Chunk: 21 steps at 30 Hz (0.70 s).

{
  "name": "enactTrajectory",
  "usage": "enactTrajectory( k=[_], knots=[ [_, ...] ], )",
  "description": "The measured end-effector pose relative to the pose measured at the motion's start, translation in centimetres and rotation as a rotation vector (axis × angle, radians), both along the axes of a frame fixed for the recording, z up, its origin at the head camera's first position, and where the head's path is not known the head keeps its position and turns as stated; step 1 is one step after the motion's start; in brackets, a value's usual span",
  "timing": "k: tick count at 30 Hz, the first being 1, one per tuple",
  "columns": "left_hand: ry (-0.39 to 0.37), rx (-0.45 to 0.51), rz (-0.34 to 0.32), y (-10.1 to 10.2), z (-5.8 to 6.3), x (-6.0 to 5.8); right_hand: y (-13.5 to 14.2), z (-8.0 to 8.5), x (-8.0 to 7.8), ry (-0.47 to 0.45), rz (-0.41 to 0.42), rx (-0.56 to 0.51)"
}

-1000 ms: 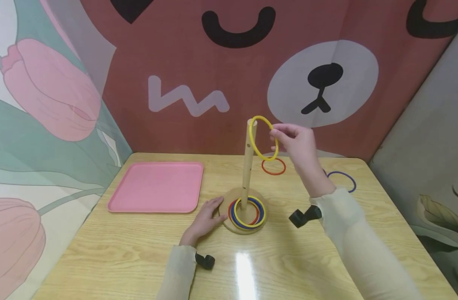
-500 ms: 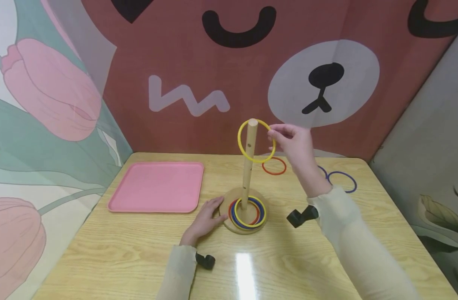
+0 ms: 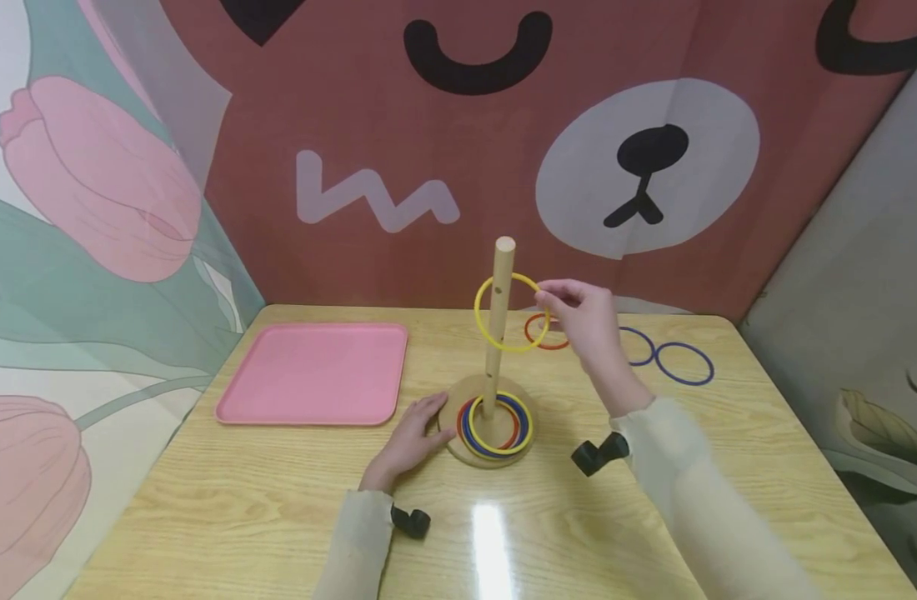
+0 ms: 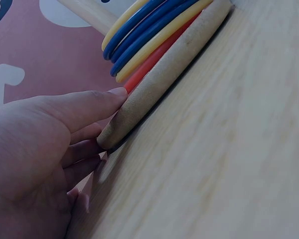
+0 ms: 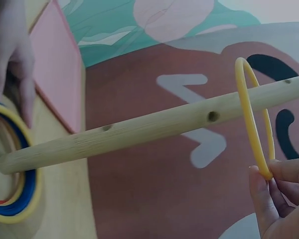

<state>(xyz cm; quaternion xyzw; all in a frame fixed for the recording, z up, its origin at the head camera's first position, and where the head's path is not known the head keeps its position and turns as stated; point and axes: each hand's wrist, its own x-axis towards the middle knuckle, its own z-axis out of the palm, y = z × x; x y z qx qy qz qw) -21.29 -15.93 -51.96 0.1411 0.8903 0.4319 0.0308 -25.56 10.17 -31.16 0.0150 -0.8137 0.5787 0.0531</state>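
Observation:
My right hand (image 3: 584,321) pinches a yellow ring (image 5: 250,119) at its right edge. The ring encircles the upper part of an upright wooden pole (image 3: 496,333), below the pole's top. At the pole's foot, several red, blue and yellow rings (image 4: 154,37) lie stacked on the round wooden base (image 4: 164,82). My left hand (image 3: 412,437) touches the left edge of this base. In the left wrist view its thumb lies nearly straight at the upper edge beside the lowest, red ring, with the other fingers extended against the rim.
A red ring (image 3: 528,337) lies on the table (image 3: 278,500) behind the pole, partly covered by my right hand. Two blue rings (image 3: 685,383) lie farther right. To the left is a pink tray (image 3: 316,375). A wall with a bear print (image 3: 353,267) stands behind the table.
My right hand has brought the yellow ring left to the pole's top, then down around the pole. The blue rings show more fully. My left hand stays at the base.

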Motion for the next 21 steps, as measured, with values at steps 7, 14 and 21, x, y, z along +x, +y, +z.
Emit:
enactTrajectory(
  k=[7,14,21],
  knots=[
    [0.003,-0.017,-0.004,0.0,-0.1,-0.1,0.3,-2.3,-0.3,-0.017,0.004,0.009],
    [0.011,-0.012,-0.003,0.0,-0.1,-0.1,0.4,-4.4,-0.4,-0.058,0.007,-0.002],
    [0.011,-0.011,-0.001,0.0,-0.1,-0.1,0.3,-6.2,-0.2,-0.076,0.012,-0.019]
  ],
)
